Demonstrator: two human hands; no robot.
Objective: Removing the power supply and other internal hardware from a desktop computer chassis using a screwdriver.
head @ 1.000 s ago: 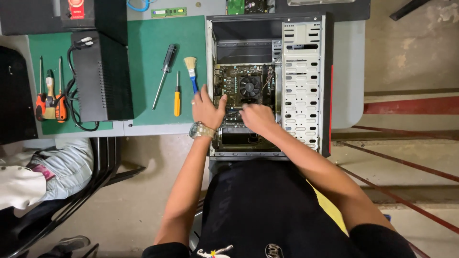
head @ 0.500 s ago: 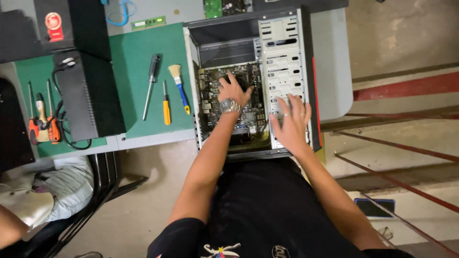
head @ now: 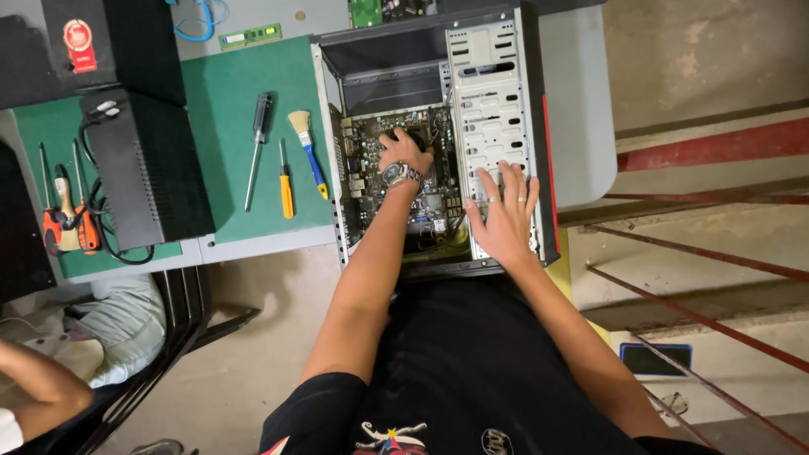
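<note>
An open computer case lies on its side at the table's near edge, its motherboard showing. My left hand, a watch on its wrist, reaches inside and is closed over the round black cooler fan on the board. My right hand lies flat with fingers spread on the case's white perforated drive cage.
On the green mat lie a long black-handled screwdriver, a small yellow screwdriver and a brush. A black power supply sits left, more tools beyond. Another person's arm shows at lower left.
The view shifted and tilted. My left hand moved deeper into the case onto the fan. My right hand moved from the board to the drive cage and spread flat.
</note>
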